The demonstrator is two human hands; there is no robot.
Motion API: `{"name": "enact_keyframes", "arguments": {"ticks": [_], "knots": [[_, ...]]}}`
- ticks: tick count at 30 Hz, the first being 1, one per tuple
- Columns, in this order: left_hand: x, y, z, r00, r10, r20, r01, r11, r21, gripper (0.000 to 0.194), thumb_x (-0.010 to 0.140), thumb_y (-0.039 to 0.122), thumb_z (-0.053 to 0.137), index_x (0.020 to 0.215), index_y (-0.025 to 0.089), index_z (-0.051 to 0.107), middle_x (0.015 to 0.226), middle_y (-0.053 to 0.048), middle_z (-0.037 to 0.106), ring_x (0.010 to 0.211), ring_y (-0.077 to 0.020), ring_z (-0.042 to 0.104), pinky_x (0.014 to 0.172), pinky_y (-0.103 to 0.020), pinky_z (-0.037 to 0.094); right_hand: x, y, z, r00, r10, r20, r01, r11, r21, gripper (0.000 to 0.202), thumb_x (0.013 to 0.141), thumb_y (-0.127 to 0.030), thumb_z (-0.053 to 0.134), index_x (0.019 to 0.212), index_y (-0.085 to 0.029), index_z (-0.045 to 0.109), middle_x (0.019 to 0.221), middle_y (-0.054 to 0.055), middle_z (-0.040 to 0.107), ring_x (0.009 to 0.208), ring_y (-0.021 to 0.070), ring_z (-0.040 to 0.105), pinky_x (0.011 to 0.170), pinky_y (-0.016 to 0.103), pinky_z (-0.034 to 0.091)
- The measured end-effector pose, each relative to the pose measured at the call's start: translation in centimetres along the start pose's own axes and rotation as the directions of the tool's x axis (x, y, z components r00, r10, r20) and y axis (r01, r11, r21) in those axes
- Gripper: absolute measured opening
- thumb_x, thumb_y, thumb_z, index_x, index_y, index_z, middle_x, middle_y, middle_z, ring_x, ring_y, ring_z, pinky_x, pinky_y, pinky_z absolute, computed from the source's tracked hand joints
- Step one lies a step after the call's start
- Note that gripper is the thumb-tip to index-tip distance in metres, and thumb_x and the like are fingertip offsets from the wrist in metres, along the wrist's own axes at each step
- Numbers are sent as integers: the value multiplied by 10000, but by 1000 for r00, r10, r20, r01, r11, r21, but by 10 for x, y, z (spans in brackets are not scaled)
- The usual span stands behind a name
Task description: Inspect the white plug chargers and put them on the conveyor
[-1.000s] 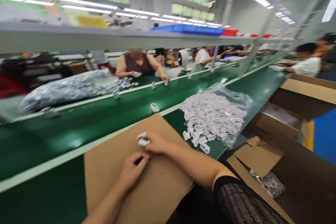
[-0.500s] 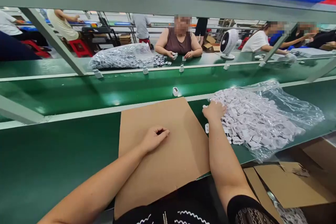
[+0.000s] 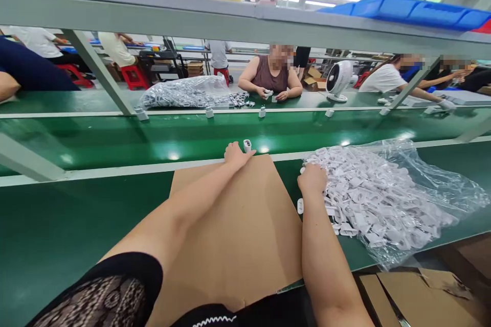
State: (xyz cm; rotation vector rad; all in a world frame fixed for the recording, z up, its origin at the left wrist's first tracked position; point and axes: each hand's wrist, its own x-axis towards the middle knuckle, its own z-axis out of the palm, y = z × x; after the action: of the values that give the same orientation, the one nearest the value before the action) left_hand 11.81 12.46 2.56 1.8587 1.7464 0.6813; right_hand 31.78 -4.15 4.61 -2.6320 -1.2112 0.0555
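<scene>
My left hand (image 3: 238, 155) reaches over the far edge of the brown cardboard sheet (image 3: 240, 230). Its thumb and fingers are apart, on either side of a white charger housing (image 3: 247, 145) standing on the green conveyor belt; I cannot tell whether they touch it. At the left edge of a heap of white plastic pieces (image 3: 376, 199), my right hand (image 3: 312, 180) has its fingers curled. A bit of a white plastic piece shows at those fingertips, the rest hidden by the hand. One loose white piece (image 3: 300, 206) lies beside my right wrist.
A clear plastic bag (image 3: 448, 179) spreads under and behind the heap. Several white housings sit along the belt's far rim (image 3: 226, 111). A co-worker (image 3: 272, 74) sits opposite, near a white fan (image 3: 339, 80). A shelf beam (image 3: 245, 18) crosses overhead. Cardboard boxes (image 3: 422, 296) stand below right.
My left hand has moved forward from above the cardboard to the housing on the belt, and its fingers have spread. My right hand stays at the heap's left edge. The view has tilted up slightly.
</scene>
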Motion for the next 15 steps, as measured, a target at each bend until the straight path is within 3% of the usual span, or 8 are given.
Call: {"name": "enact_keyframes", "arguments": {"ticks": [4, 8, 12, 15], "knots": [[18, 6, 8, 999, -33, -13, 34, 996, 79, 386, 943, 425, 704, 1194, 138, 649, 1329, -143, 617, 1285, -311, 556, 1100, -523, 446, 0, -2, 2, 999, -53, -12, 53, 998, 33, 507, 867, -31, 525, 1329, -137, 704, 1245, 192, 704, 1191, 338, 626, 967, 400, 462], [14, -1, -3, 999, 10, -34, -8, 998, 70, 300, 996, 377, 641, 1185, 145, 656, 1277, -114, 639, 1209, -270, 600, 1072, -508, 476, -2, -4, 5, 999, -40, -26, 42, 996, 78, 469, 846, -33, 537, 1251, -140, 748, 1258, 219, 693, 1223, 378, 615, 1011, 478, 440], [-28, -23, -29, 986, 164, -3, -164, 986, -20, 243, 979, 366, 612, 1089, 169, 703, 1160, -105, 679, 1126, -281, 629, 1015, -435, 469, -1, -4, 4, 1000, -29, 3, 28, 977, 212, 370, 793, -41, 562, 1053, -125, 811, 1098, 233, 743, 1204, 417, 627, 969, 503, 474], [-82, -47, -53, 960, 274, 61, -265, 956, -126, 236, 920, 412, 650, 1024, 217, 733, 1040, -67, 710, 1004, -269, 654, 907, -385, 480, -2, -9, 3, 997, -72, -8, 70, 918, 391, 427, 786, -61, 562, 1149, -110, 782, 1199, 228, 726, 1212, 387, 638, 989, 472, 484]]}}
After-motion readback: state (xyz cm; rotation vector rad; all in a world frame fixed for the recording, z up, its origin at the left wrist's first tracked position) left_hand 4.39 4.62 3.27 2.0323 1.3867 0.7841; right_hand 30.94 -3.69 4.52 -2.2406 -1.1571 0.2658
